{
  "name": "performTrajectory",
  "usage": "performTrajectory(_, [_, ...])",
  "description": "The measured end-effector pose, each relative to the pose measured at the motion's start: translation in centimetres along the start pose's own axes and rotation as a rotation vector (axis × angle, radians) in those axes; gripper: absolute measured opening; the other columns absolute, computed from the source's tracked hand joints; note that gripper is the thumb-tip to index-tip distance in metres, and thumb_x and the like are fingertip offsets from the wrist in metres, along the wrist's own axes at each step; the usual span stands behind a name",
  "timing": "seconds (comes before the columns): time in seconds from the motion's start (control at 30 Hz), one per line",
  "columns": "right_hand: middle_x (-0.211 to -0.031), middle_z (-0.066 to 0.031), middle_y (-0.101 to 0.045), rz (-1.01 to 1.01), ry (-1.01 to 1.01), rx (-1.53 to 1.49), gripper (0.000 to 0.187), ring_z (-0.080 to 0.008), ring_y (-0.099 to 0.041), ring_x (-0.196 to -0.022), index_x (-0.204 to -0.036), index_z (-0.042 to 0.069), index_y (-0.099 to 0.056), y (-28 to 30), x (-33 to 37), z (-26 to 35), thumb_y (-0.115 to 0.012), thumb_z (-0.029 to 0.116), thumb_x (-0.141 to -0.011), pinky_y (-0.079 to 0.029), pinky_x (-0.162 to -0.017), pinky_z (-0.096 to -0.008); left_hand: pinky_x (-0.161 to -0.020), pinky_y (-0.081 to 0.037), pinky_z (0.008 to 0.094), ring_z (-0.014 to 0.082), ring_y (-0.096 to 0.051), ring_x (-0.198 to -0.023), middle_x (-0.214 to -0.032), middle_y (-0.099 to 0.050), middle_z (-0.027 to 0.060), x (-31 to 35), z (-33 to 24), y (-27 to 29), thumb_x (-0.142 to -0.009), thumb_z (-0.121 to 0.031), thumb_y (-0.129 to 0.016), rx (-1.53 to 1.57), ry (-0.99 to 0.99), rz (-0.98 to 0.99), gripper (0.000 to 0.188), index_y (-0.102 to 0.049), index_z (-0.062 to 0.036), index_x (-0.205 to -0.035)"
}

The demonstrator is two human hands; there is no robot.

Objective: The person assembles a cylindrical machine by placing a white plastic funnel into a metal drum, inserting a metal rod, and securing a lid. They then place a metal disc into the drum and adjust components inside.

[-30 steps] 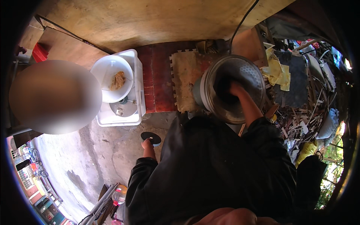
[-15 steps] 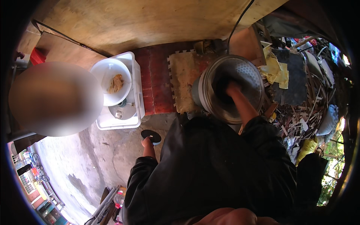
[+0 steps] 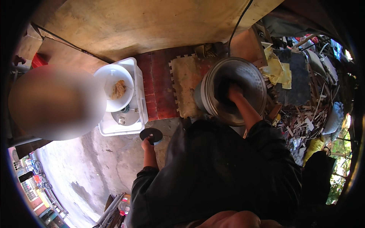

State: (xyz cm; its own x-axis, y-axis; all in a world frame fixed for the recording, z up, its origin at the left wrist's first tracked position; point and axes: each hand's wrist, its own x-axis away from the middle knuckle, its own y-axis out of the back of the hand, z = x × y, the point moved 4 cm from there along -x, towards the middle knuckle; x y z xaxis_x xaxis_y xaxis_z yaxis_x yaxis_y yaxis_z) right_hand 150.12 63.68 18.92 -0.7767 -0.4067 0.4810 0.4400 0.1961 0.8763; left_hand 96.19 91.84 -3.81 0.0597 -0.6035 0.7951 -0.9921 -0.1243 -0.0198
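Observation:
In my left hand (image 3: pixel 147 144), low over the concrete floor, is a dark round disc (image 3: pixel 151 133) with a small light spot near its middle. The fingers are closed at its near edge. To the right, my right hand (image 3: pixel 234 92) reaches down into a round silver metal tub (image 3: pixel 254 85) with a dimpled inner wall. Its fingers are lost in the dark hollow at the tub's middle, so what they touch is hidden. Farther left, a white bowl (image 3: pixel 108 70) holds a tan, stringy clump (image 3: pixel 118 90). It rests in a white plastic bin (image 3: pixel 142 98).
A grey round plate (image 3: pixel 129 117) lies in the bin beside the bowl. Brown foam matting (image 3: pixel 185 85) and red boards (image 3: pixel 161 81) lie between bin and tub. Wood scraps (image 3: pixel 300 121) pile up at the right. A plywood panel (image 3: pixel 152 26) stands at the far side.
My left hand has lifted the dark disc slightly, and the disc has turned a little. My right hand stays inside the metal tub, shifted slightly. The view has moved a little.

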Motion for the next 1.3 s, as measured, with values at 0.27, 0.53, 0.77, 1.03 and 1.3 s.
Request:
performTrajectory(0.27, [-0.121, -0.0156, -0.056, -0.106, -0.092, -0.065, 0.050, -0.0304, -0.056, -0.110, -0.121, 0.009, -0.055, -1.7, 0.5, -0.2, -0.063, 0.035, -0.079, -0.046, -0.093, -0.0413, -0.094, -0.047, 0.0431, 0.0292, -0.058, -0.106, -0.117, -0.059, 0.0125, 17.7, -13.0, -17.7, -0.077, 0.001, -0.055, 0.134, -0.038, 0.717, 0.050, -0.048, -0.0030, -0.127])
performTrajectory(0.53, [-0.114, -0.0110, -0.060, -0.007, -0.080, -0.112, 0.046, -0.0242, -0.060, -0.103, -0.120, 0.010, -0.056, 0.3, 0.1, -2.1, -0.063, 0.034, -0.082, -0.051, -0.081, -0.0392, -0.084, -0.052, 0.0386, 0.0239, -0.060, -0.099, -0.112, -0.060, 0.0096, 30.5, -11.5, -31.3, -0.086, -0.013, -0.060, -0.065, 0.079, 1.084, 0.040, -0.049, -0.0047, -0.123])
performTrajectory(0.77, [-0.088, -0.0022, -0.059, -0.128, 0.238, -1.522, 0.038, -0.0128, -0.057, -0.076, -0.112, 0.006, -0.058, 13.0, 10.3, -2.4, -0.066, 0.027, -0.082, -0.046, -0.064, -0.0256, -0.087, -0.051, 0.0400, 0.0256, -0.060, -0.101, -0.113, -0.059, 0.0117, 38.9, -5.7, -41.1, -0.086, -0.024, -0.062, -0.206, 0.190, 1.317, 0.048, -0.046, -0.0075, -0.128])
performTrajectory(1.03, [-0.106, -0.0183, -0.063, -0.455, 0.025, -0.745, 0.046, -0.0264, -0.061, -0.101, -0.117, -0.001, -0.056, 5.5, 4.7, -10.5, -0.071, 0.017, -0.077, -0.047, -0.085, -0.0361, -0.086, -0.047, 0.0427, 0.0291, -0.056, -0.102, -0.113, -0.059, 0.0158, 38.3, 1.9, -45.4, -0.085, -0.030, -0.060, -0.550, 0.096, 1.123, 0.043, -0.053, -0.0023, -0.117])
performTrajectory(1.3, [-0.110, -0.0244, -0.059, -0.282, -0.040, -0.720, 0.052, -0.0375, -0.054, -0.108, -0.116, 0.002, -0.055, 3.9, 5.5, -6.6, -0.070, 0.024, -0.072, -0.043, -0.091, -0.0437, -0.065, -0.048, 0.0471, 0.0296, -0.058, -0.086, -0.098, -0.057, 0.0174, 28.5, 9.3, -45.9, -0.080, -0.034, -0.063, -0.835, 0.016, 0.823, 0.051, -0.051, 0.0044, -0.111])
